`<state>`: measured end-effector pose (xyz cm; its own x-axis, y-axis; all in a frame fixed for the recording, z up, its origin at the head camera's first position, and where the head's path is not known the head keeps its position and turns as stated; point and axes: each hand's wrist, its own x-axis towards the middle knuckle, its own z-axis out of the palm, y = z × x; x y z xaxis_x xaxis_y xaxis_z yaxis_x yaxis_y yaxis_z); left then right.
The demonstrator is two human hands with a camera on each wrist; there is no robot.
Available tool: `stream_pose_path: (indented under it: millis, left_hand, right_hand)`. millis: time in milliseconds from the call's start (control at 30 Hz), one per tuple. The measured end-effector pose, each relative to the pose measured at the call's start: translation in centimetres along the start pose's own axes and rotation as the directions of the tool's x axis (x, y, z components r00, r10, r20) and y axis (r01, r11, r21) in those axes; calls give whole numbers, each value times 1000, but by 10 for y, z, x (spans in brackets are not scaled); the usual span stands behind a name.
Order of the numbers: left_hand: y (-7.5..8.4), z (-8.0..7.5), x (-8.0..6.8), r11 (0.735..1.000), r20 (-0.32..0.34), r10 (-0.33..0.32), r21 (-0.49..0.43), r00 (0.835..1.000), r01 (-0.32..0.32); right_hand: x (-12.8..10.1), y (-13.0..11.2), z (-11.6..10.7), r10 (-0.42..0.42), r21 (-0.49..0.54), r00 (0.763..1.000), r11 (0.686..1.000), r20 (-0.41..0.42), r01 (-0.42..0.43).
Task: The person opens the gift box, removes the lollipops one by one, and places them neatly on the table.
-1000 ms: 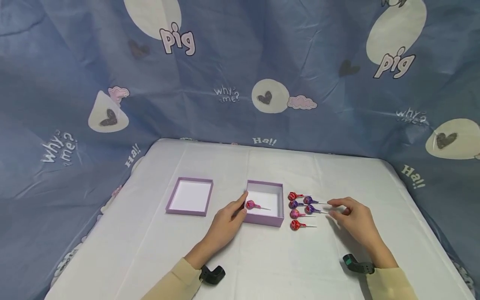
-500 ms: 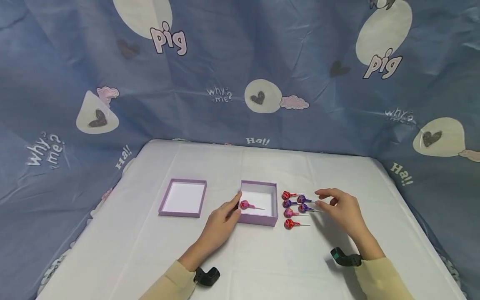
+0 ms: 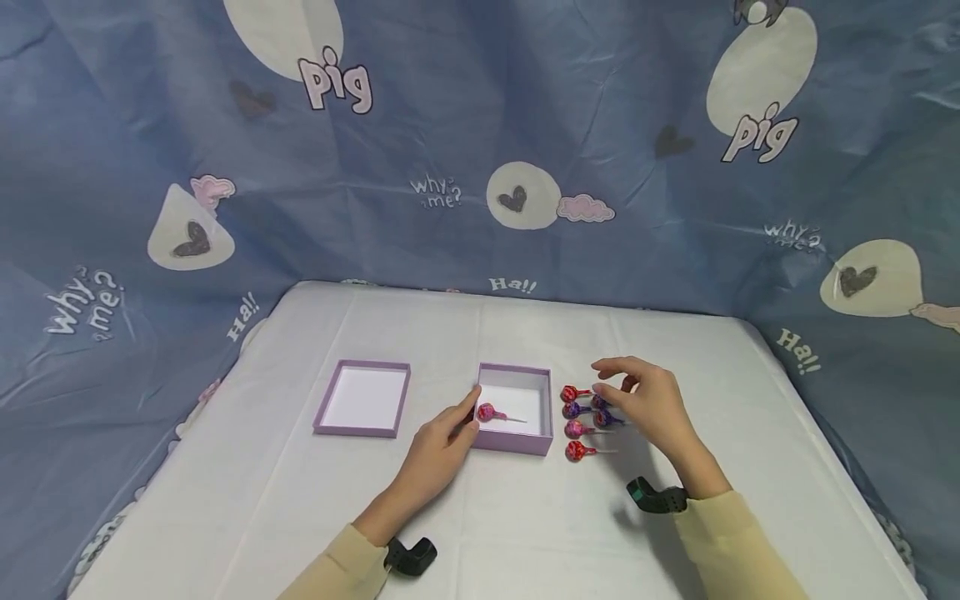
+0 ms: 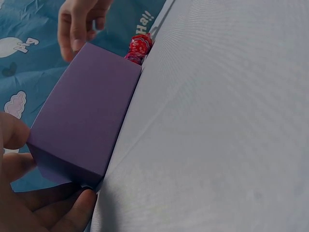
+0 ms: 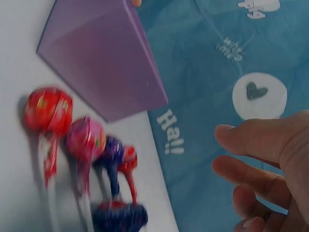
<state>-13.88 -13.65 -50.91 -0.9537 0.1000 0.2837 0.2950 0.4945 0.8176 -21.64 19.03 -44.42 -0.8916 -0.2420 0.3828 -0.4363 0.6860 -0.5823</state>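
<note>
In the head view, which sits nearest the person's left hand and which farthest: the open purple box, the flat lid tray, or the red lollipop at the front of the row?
From the left hand:
1. Open purple box, touching its fingers.
2. Flat lid tray, off to the left.
3. Front red lollipop, beyond the box's right side.

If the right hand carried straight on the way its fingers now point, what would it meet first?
Most likely the lollipops lying beside the purple box: the right hand hovers over their sticks, fingers pointing leftward at them. Its height above them is unclear.

I see bare bench (image 3: 525, 517) near me; the open box (image 3: 513, 437), its lid (image 3: 362, 429) and the lollipops (image 3: 581, 421) beside the box crowd the middle.
</note>
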Motion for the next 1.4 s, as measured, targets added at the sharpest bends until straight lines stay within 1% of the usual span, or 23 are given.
stream_pose_path:
  millis: [400, 567, 700, 867, 1067, 1267, 1400]
  left_hand:
    - [-1, 1, -3, 1000, 7, 8, -3, 1000, -8]
    - [-2, 2, -4, 1000, 0, 13, 2, 1000, -13]
    - [-3, 2, -5, 1000, 0, 12, 1, 1000, -12]
    - [-1, 2, -2, 1000, 4, 10, -3, 1000, -10]
    - [-1, 2, 0, 1000, 4, 1, 15, 1000, -1]
    - [-1, 2, 1, 1000, 0, 1, 18, 1000, -1]
    - [1, 1, 0, 1000, 3, -1, 3, 1000, 1]
  right_hand:
    - [10, -26, 24, -2, 86, 999, 996, 54, -3]
    - [13, -36, 38, 17, 132, 993, 991, 116, -33]
    - [14, -42, 48, 1, 160, 986, 987, 168, -28]
    - [16, -46, 57, -45, 150, 980, 989, 195, 15]
    - [20, -54, 64, -88, 144, 969, 988, 230, 55]
    - [26, -62, 69, -124, 132, 948, 987, 293, 88]
    - [30, -68, 74, -141, 122, 934, 987, 328, 106]
